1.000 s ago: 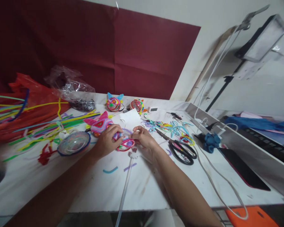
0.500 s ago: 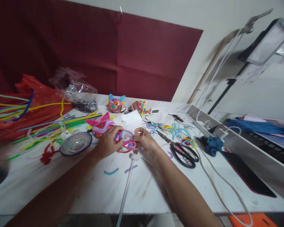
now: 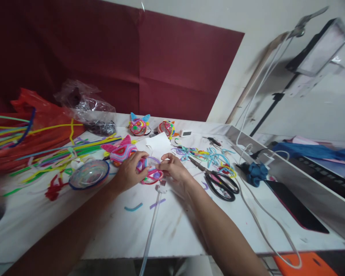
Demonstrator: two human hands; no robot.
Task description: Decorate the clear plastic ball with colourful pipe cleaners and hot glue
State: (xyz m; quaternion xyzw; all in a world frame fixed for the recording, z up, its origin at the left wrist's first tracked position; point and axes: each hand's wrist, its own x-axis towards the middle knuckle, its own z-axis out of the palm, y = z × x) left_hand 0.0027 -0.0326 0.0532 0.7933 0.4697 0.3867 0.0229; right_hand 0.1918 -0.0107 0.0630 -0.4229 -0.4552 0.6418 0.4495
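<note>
Between my hands is a clear plastic half-shell decorated with pink, purple and blue pipe cleaners (image 3: 153, 176). My left hand (image 3: 131, 171) has its fingers closed on the shell's left side. At its right edge, my right hand (image 3: 172, 167) pinches with thumb and forefinger; whatever small piece lies between those fingertips is hidden. Just behind my left hand sits a pink-eared pipe-cleaner animal head (image 3: 122, 150). A glue gun with a long clear glue stick (image 3: 153, 230) lies below the shell, its front partly hidden. Short blue (image 3: 133, 207) and purple offcuts lie nearby.
Black-handled scissors (image 3: 221, 186) lie right of my hands, beside tangled pipe-cleaner scraps (image 3: 209, 157). A blue-rimmed clear dome (image 3: 89, 174) and loose pipe cleaners are at left. Two finished-looking heads (image 3: 138, 125) stand at the back. A phone (image 3: 296, 207) and white cable (image 3: 258, 214) lie right.
The whole view has shifted slightly, so everything sits a little further left and up. My right hand's fingers have moved slightly at the shell's edge; the left keeps its hold.
</note>
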